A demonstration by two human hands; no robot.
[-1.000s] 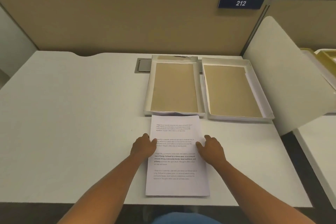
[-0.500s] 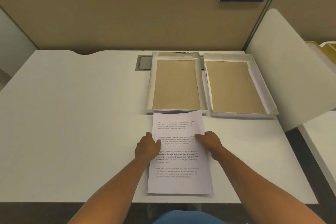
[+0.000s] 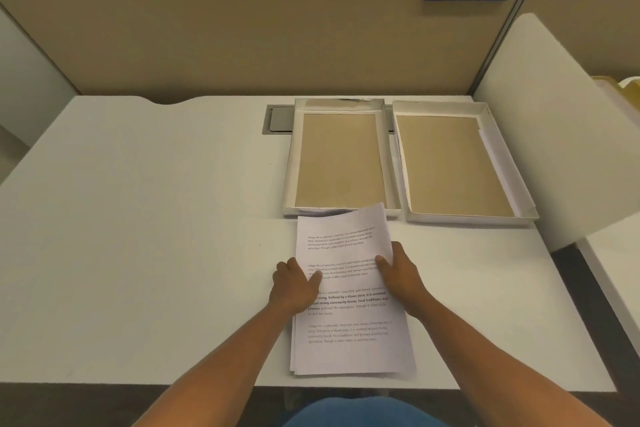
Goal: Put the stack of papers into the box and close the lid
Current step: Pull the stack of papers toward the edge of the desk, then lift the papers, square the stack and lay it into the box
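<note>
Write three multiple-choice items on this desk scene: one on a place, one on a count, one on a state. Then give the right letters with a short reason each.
1. Where does the stack of papers lie?
A. Inside the right tray
B. On the desk, in front of the left tray
C. On the floor

2. How many open white trays with brown bottoms stand on the desk?
A. One
B. Two
C. Four

3. How is the far right corner of the stack?
A. Lifted
B. Flat
C. Torn off

Answers:
1 B: the sheets lie just before the left tray.
2 B: the left tray and right tray sit side by side.
3 A: the corner curls up by the right hand, while the left hand presses the other edge.
</note>
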